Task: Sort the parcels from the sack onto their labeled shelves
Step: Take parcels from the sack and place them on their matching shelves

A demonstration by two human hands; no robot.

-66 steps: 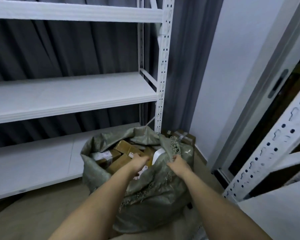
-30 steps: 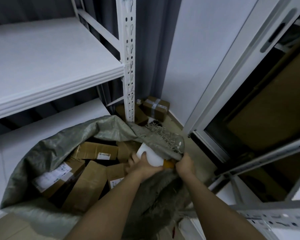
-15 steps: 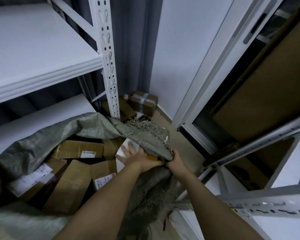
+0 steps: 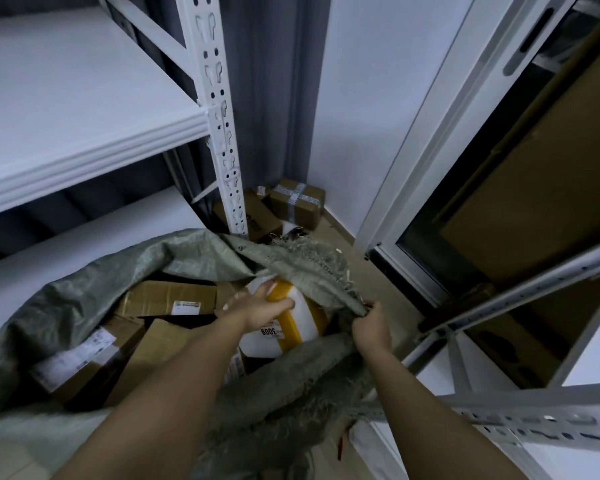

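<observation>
Left hand (image 4: 257,308) now curled around white parcel (image 4: 284,327)

rough woven sack (image 4: 194,258), frayed rim

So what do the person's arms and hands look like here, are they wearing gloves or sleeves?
No gloves and no sleeves show. The left hand and the right hand are bare, and both forearms are uncovered all the way to the bottom edge of the picture. No watch, ring, bracelet or other marking is visible on either wrist or hand in this dim light.

Parcels (image 4: 168,299) in sack (image 4: 84,289) (floor); shelves (image 4: 84,109) behind
</observation>
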